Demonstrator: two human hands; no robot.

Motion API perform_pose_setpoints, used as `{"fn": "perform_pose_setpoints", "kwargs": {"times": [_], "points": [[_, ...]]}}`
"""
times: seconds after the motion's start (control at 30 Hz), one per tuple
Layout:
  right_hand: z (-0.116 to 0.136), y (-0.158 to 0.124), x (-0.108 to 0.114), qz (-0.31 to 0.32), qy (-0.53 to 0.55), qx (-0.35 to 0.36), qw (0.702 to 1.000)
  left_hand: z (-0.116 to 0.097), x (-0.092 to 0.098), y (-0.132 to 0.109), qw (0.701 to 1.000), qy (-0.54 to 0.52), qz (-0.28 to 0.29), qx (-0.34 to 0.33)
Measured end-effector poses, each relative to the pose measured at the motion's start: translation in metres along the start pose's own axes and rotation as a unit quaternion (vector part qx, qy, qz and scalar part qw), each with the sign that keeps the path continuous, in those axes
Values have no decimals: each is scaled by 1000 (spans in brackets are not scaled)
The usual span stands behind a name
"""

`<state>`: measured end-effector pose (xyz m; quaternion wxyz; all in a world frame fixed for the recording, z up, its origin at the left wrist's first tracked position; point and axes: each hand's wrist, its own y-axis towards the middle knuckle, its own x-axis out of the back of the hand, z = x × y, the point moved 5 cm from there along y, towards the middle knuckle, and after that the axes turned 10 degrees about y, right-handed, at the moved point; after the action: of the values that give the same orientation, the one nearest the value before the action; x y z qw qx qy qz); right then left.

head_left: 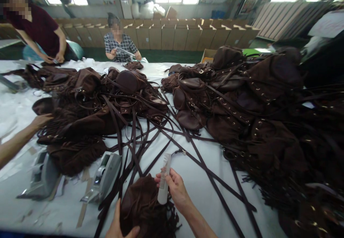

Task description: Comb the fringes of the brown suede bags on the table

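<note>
The left hand [119, 225] is at the bottom edge of the view, clasping the near end of a dark brown suede fringed bag [145, 205]. The thumb lies over the suede and the fingers are hidden beneath it. This bag lies on the white-covered table [204, 180], directly in front of the person, with its fringe spilling toward the right.

The right hand [176, 189] is just beside the bag's upper right edge. It is closed around a white plastic comb-like strip [164, 177], which it holds nearly upright with the toothed end on top.

Long dark brown leather straps [139, 137] cross the table between the bag and 2 heaps. The left heap of brown suede bags [88, 98] and the larger right heap of brown suede bags [255, 116] are set apart by a bare strip of cloth.

2 grey tape dispensers stand to the left of the bag, the nearer grey tape dispenser [104, 175] touching the straps and the farther grey tape dispenser [43, 177] near the table edge.

A co-worker's hand [40, 120] reaches in from the left and rests on the left heap. Across the table are 2 more people, a person in a dark red top [37, 27] and a person in a checked shirt [120, 46]. Behind them runs a row of tan cardboard boxes [174, 35].
</note>
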<state>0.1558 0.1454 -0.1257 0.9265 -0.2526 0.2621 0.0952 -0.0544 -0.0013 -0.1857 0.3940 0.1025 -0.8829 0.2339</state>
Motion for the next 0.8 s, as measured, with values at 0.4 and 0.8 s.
{"fn": "perform_pose_setpoints", "kwargs": {"times": [0.4, 0.8], "points": [[-8, -15, 39, -139, -457, 91, 874, -32, 36, 15, 923, -314, 48, 218], [-47, 8, 75, -105, -691, -37, 714, -51, 85, -3, 900, -351, 54, 253]]}}
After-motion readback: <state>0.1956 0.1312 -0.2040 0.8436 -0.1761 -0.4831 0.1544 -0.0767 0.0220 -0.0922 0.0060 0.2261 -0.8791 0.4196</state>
